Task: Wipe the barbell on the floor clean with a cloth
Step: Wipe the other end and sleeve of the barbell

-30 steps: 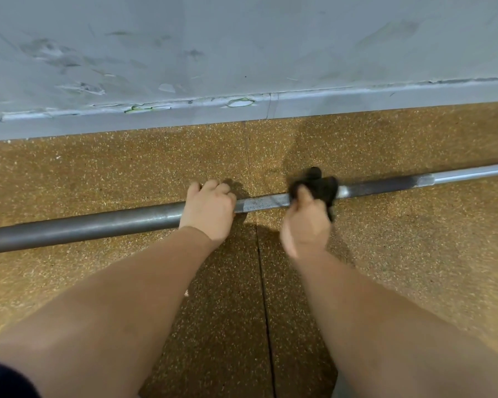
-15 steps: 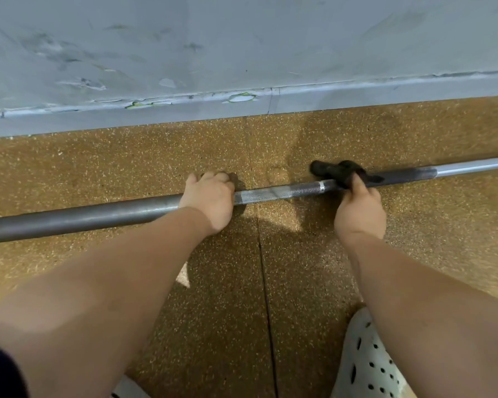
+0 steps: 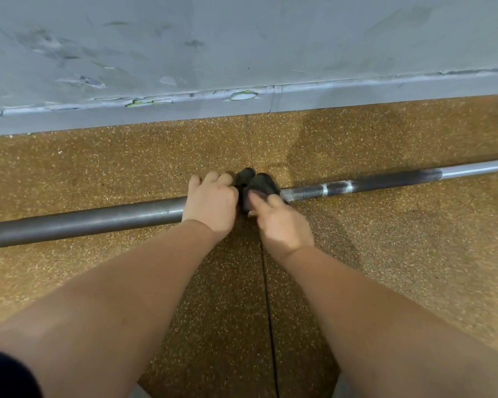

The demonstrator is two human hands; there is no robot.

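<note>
Bar (image 3: 98,218) lies flat on the floor (image 3: 385,254). It runs left to right, rising slightly toward the right edge of view, roughly parallel to the wall (image 3: 242,38) and well apart from it. Thick grey end is on my left, end face visible. Thinner shaft goes right: a bright knurled stretch with pale rings, then a dark stretch, then a smooth lighter one that leaves the view.

Left hand (image 3: 212,203): on top of the bar where the thick end meets the shaft, knuckles up, fingers curled over the far side. Grip closed round the bar. The junction itself is hidden under the hand.

Right hand (image 3: 282,225): just right of the left one, very close to it. Thumb and fingers are curled onto the cloth (image 3: 258,183), holding it against the shaft. Some motion blur here, so I cannot tell how many fingers lie under the cloth.

Cloth: dark, bunched, draped over the top of the shaft, with a lump standing up on the far side. It sits between my hands, right up against my left fingers.

Floor: tan speckled matting. A dark seam (image 3: 268,282) runs toward me from under the hands, between my forearms.

Wall: grey and scuffed, with chipped paint along the baseboard (image 3: 357,93).

Dark sleeve (image 3: 0,374) shows at the lower left corner, on my left arm.
</note>
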